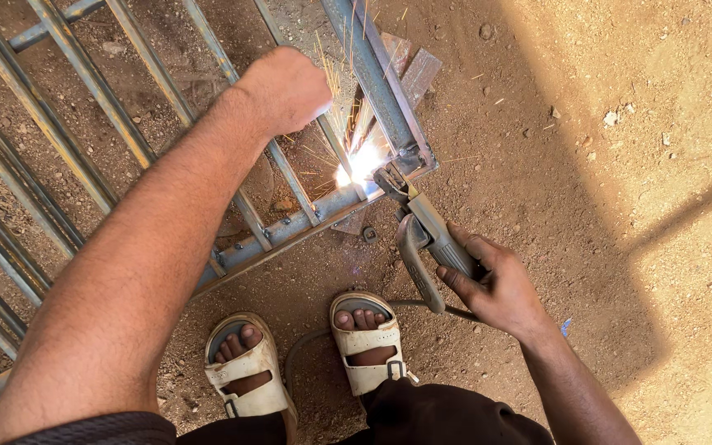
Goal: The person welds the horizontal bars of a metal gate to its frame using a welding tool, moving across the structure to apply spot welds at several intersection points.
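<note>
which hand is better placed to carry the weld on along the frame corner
Right. The right hand grips the welding holder, its tip at the bright arc on the metal frame. The left hand is a fist above the bars.

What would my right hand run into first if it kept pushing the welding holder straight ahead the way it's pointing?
Likely the metal gate frame: the right hand aims the electrode holder up-left at the sparking weld spot near its corner.

Metal frame (290, 227) flat on dirt ground (620, 165), left and ahead of feet. Left hand (286, 86) above frame bars. Right hand (492, 284) right of frame corner, around electrode holder (422, 235); holder tip at corner. Sandals (306, 358) just behind frame edge.
</note>
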